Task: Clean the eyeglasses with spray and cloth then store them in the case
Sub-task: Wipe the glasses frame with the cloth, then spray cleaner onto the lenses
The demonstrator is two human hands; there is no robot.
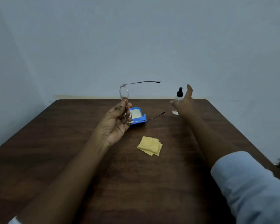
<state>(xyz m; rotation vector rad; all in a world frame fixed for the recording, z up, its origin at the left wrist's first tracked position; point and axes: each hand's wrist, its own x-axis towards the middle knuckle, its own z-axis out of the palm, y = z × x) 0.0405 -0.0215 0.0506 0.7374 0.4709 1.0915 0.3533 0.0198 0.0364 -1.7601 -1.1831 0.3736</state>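
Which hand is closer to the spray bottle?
Right. The right hand is at the spray bottle, fingers around it. The left hand is farther left, holding the glasses up.

Both arms extended forward — hands raised.
Left hand (116,122) palm-up, thumb and fingertips pinched together at the top. Right hand (183,103) reaches further out, thumb up, fingers curled away from view — light sleeve pushed up the forearm.

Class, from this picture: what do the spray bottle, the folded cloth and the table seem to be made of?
Spray bottle: clear plastic or glass, see-through body, black cap.
Cloth: soft yellow fabric, probably microfibre; matte, zigzag edges.
Table: dark wood or wood-look laminate; grain streaks show.
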